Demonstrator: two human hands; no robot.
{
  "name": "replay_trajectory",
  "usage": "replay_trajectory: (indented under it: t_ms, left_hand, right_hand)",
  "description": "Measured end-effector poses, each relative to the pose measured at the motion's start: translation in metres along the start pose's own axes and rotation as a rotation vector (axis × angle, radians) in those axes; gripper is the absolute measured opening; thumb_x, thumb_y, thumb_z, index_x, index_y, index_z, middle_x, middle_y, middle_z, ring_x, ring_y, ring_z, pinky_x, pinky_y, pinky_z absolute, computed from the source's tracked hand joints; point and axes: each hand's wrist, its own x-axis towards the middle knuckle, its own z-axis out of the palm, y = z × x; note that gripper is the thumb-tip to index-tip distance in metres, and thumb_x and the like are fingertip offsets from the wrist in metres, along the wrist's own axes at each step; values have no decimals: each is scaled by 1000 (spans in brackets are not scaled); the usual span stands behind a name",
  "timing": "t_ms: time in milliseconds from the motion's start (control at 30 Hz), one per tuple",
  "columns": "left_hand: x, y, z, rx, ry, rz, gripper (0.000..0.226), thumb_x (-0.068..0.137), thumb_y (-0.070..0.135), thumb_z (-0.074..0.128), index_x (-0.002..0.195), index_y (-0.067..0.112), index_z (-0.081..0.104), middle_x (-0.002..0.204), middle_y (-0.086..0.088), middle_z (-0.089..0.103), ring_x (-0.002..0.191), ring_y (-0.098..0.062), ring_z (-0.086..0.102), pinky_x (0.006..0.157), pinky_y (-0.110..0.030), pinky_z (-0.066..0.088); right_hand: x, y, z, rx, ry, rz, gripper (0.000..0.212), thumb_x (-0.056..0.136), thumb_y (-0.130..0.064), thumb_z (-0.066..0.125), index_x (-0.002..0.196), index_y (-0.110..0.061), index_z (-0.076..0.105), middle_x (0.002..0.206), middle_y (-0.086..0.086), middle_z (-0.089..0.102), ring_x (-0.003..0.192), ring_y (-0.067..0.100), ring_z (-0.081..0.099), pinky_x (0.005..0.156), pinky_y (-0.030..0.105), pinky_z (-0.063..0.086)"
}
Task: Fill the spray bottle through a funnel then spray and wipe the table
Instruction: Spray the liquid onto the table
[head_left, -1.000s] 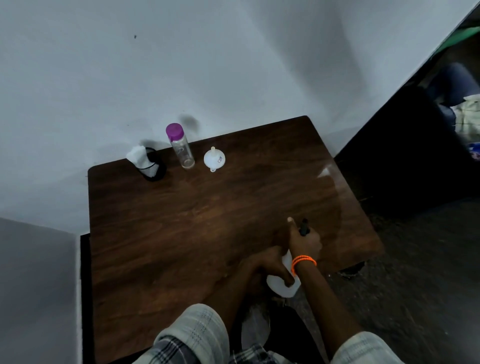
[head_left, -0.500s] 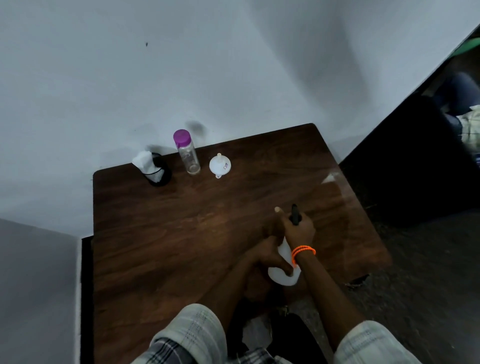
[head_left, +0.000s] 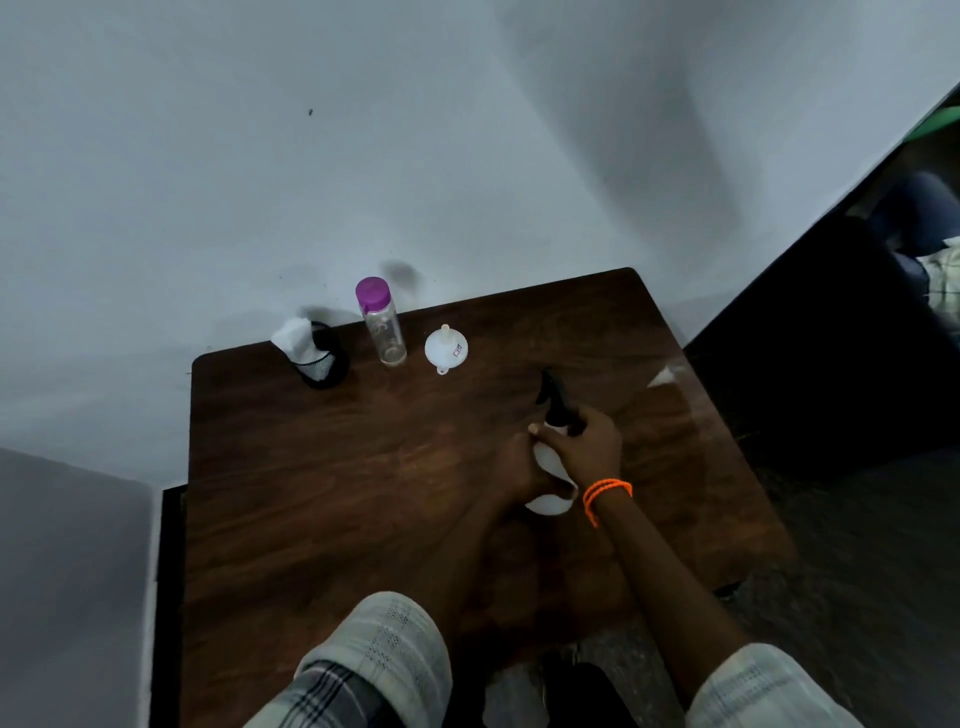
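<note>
Both hands are carrying the spray bottle (head_left: 548, 470) further onto the table (head_left: 311, 493) now: left hand (head_left: 519, 470) gripping the body, right hand (head_left: 587, 447) wrapping the black sprayhead (head_left: 555, 402), probably unscrewing next.

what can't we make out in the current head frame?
- Spray bottle: liquid level unreadable, the body opaque white and mostly covered by the left hand and right hand.
- Whether its black spray head is screwed tight: right hand hides the neck.
- Funnel label: too small.
- Purple-capped bottle: contents unclear, dim light.
</note>
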Motion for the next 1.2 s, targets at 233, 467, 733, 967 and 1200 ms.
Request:
replay_trajectory:
  t_ms: [233, 467, 733, 967, 1200]
  left_hand:
    - [69, -20, -29, -350, -552, -201, 86, 56, 51, 93, 131, 22, 61, 132, 1, 63, 121, -16, 59, 104, -45, 50]
    - [105, -33, -22, -460, -376, -308, 45, 80, 21, 79, 121, 8, 67, 117, -7, 71, 107, -19, 67, 79, -25, 57]
    - [151, -48, 1, -491, -263, -351, 47, 80, 23, 78, 123, 7, 66, 116, -5, 70, 102, -16, 65, 89, -34, 56]
    - [184, -51, 9, -459, -268, -277, 51, 85, 10, 75, 134, 6, 58, 125, -13, 67, 115, -26, 63, 97, -36, 54]
    - [205, -55, 12, -480, -242, -252, 39, 81, 4, 73, 119, 3, 64, 108, -10, 72, 98, -22, 68, 83, -36, 58]
  right_hand:
    - [52, -22, -3, 32, -61, -103, 40, 67, -22, 93, 101, -13, 74, 91, -4, 70, 79, 6, 64, 61, 4, 43]
    - [100, -36, 12, 171, -102, -121, 55, 69, -3, 89, 115, -9, 60, 108, 3, 67, 96, 15, 66, 78, 17, 54]
    - [153, -43, 44, 263, -105, -137, 54, 68, 11, 83, 115, -4, 60, 115, 13, 68, 103, 22, 67, 79, 19, 53]
    - [183, -55, 59, 343, -102, -123, 54, 69, 18, 77, 116, -2, 59, 114, 12, 65, 102, 20, 64, 84, 22, 53]
    - [212, -69, 63, 331, -138, -106, 54, 72, 17, 76, 118, -4, 56, 114, 8, 63, 99, 15, 62, 70, 8, 51]
